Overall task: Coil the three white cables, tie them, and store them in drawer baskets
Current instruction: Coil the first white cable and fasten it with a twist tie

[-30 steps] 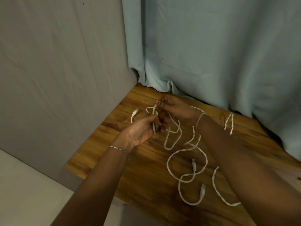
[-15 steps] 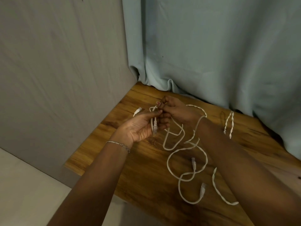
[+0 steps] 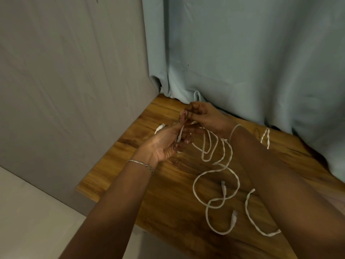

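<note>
My left hand [image 3: 164,146] curls round a white cable [image 3: 206,160] by one plug [image 3: 179,137]. My right hand [image 3: 205,116] pinches it just above. The loose loops lie tangled on the wooden table [image 3: 130,165]. I count four plugs. There is a blue curtain [image 3: 242,62] behind and a grey wall [image 3: 65,71] to the left.

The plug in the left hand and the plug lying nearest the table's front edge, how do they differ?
The held plug is gripped by the left hand and half hidden by fingers; the front plug lies flat on the table, untouched and fully seen. Both are white cable ends.
</note>
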`<state>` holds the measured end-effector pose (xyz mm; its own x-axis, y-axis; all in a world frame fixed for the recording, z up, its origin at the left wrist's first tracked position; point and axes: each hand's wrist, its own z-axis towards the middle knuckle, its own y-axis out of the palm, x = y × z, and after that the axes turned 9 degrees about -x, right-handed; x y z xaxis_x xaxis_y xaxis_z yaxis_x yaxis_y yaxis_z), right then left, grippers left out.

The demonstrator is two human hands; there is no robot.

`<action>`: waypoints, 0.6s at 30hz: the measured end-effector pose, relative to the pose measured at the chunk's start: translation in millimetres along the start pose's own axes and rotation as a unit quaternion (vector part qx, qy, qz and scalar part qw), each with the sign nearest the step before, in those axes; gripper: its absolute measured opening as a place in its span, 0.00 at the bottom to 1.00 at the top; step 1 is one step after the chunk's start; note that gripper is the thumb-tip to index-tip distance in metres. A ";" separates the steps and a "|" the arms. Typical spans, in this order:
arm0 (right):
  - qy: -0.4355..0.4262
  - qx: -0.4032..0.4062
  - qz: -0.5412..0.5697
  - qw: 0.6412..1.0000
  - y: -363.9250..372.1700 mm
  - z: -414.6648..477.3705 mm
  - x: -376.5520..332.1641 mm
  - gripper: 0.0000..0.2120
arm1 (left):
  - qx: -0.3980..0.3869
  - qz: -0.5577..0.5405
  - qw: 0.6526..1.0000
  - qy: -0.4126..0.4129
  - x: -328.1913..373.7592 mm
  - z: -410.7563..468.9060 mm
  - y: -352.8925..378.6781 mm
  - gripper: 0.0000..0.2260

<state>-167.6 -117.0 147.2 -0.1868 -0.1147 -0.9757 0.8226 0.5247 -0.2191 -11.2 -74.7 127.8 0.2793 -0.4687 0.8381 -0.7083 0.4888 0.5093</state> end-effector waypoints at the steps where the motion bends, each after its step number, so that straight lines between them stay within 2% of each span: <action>1: 0.000 0.001 0.003 1.000 0.5 -0.3 0.0 0.03 | 0.003 0.006 1.000 0.000 0.4 0.8 1.0 0.24; 3: 0.015 0.001 0.029 0.999 2.1 0.0 1.2 0.03 | 0.010 0.000 1.000 0.005 0.2 1.5 1.7 0.22; 7: 0.035 -0.009 0.039 0.999 3.7 0.4 2.2 0.13 | 0.003 -0.025 1.000 0.018 -0.4 -1.1 2.4 0.16; 12: 0.033 -0.006 0.070 0.997 2.3 -2.5 4.1 0.05 | -0.040 -0.071 0.997 -0.010 4.8 -6.5 0.2 0.12; 14: 0.029 -0.006 0.086 0.996 3.2 -4.1 3.3 0.05 | -0.049 -0.074 0.996 -0.016 7.2 -8.3 1.6 0.12; 18: 0.030 0.008 0.115 0.993 5.1 -6.7 3.8 0.04 | -0.023 -0.019 0.999 -0.019 8.5 -9.1 5.6 0.10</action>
<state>-167.7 -109.1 142.4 -0.0239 0.0584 -0.9980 0.8555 0.5176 0.0098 -6.9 -69.2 139.5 0.2793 -0.5144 0.8108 -0.6668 0.5037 0.5493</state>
